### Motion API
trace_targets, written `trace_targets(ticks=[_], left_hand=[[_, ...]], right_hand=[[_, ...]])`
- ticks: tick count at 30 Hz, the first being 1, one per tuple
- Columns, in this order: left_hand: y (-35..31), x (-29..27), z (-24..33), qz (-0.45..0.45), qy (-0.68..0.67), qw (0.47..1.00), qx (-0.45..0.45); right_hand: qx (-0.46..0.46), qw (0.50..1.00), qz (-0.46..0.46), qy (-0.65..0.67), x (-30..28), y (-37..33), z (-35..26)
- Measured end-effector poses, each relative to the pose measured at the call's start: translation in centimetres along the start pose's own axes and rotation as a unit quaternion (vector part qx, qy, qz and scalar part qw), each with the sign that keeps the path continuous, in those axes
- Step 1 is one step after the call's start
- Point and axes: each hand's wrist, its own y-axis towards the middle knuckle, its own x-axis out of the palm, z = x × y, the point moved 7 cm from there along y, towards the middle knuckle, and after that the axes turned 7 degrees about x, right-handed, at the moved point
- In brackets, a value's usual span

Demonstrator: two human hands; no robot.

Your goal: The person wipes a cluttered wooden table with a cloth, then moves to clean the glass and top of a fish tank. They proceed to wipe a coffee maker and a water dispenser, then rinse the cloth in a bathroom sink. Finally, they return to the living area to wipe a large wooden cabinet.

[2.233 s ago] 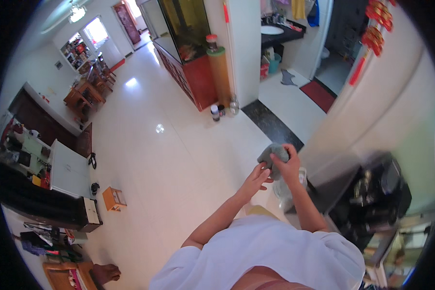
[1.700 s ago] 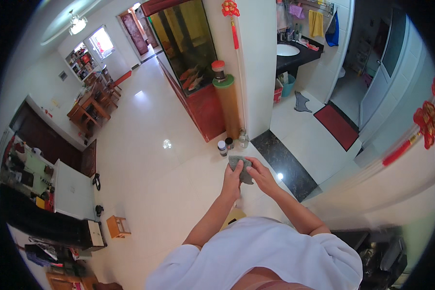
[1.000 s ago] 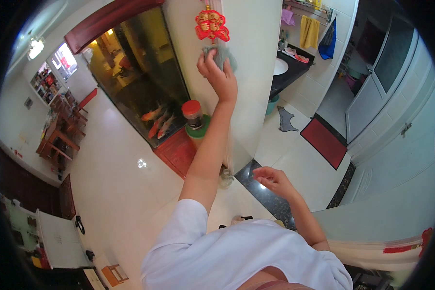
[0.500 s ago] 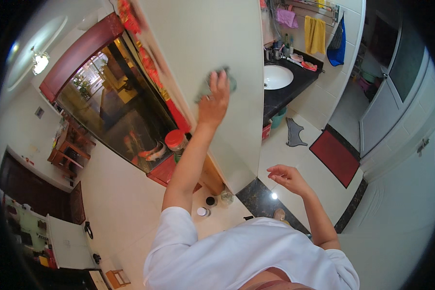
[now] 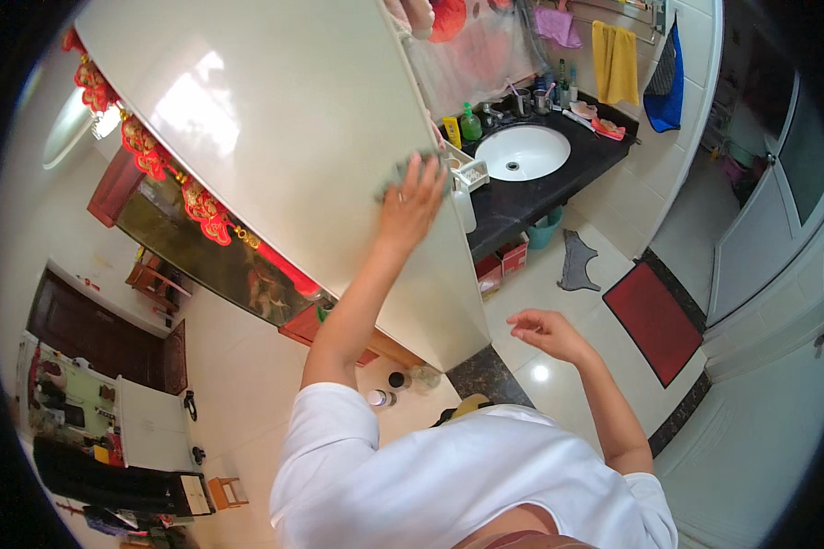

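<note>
My left hand [image 5: 410,209] is raised and pressed against a smooth, pale wall panel [image 5: 275,174], fingers stretched over a grey-green cloth [image 5: 394,177]. The cloth lies bunched between that hand and the panel, close to the panel's right edge. Its part under the palm is hidden. My right hand [image 5: 549,333] hangs in the air to the right of the panel's lower corner. Its fingers are loosely bent, the thumb stands apart, and nothing is in it.
Right of the panel, a black counter [image 5: 522,203] carries a white washbasin [image 5: 542,151], bottles and cups. Red hanging ornaments [image 5: 206,212] run down the panel's left edge. Jars [image 5: 423,376] stand on the floor by its foot. A red mat [image 5: 652,320] lies before a doorway.
The view has swung, so more of the panel and the counter shows. My left hand and the cloth are now closer to the panel's right edge. My right hand has hardly moved.
</note>
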Motion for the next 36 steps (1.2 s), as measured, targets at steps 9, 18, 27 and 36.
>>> trace_targets(ticks=[9,18,27,36], left_hand=[[8.7,-5.0,-10.1,0.089,0.002,0.985,-0.145],[12.6,-3.7,-7.6,0.114,0.004,0.956,-0.269],[6.6,2.3,2.9,0.085,0.074,0.966,-0.231],[4.4,2.5,3.5,0.079,0.113,0.967,-0.213]], right_hand=[[-0.068,0.994,-0.033,-0.08,-6.3,5.3,-3.9],[-0.109,0.969,-0.166,-0.146,-8.9,11.9,-5.6],[-0.07,0.982,-0.106,-0.143,-21.9,21.5,-2.9],[0.006,0.974,-0.216,-0.063,-19.5,30.3,7.2]])
